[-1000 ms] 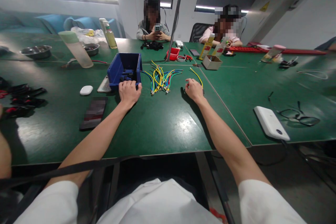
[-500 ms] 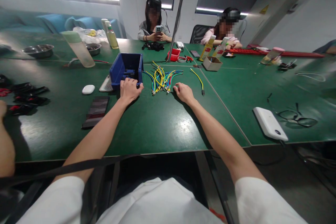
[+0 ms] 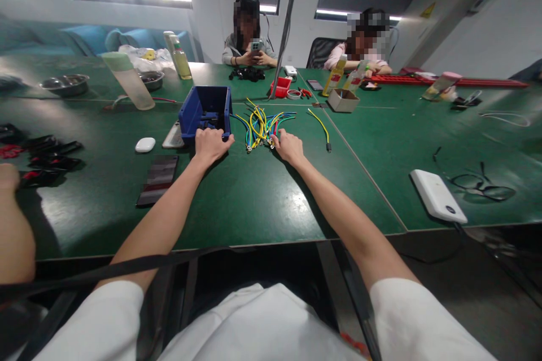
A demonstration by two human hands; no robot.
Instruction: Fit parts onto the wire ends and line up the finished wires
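Observation:
A blue plastic bin [image 3: 185, 115] with dark pieces inside stands left of the middle of the green table. My left hand [image 3: 210, 145] is closed over its front rim, fingers inside and thumb to the right. To the right of the bin lies a loose pile of cable leads [image 3: 257, 124] in yellow, blue, green and red, with metal ring terminals at their near ends. My right hand [image 3: 289, 145] rests at the pile's right edge, thumb and forefinger slightly apart, touching the leads. A single yellow-green lead [image 3: 323, 127] with a dark end lies farther right, apart from the pile.
Left of my arm are a dark phone [image 3: 158, 180] and a white case [image 3: 145, 145]. A small box [image 3: 342, 101], a red tray [image 3: 280, 88] and bottles stand farther back. A white power bank [image 3: 438, 196] and glasses [image 3: 483, 186] lie right. Two people sit opposite; another person's arm [image 3: 16, 225] is left.
My right hand has moved left, up against the edge of the cable pile. My left hand stays on the bin's rim. The view has shifted slightly.

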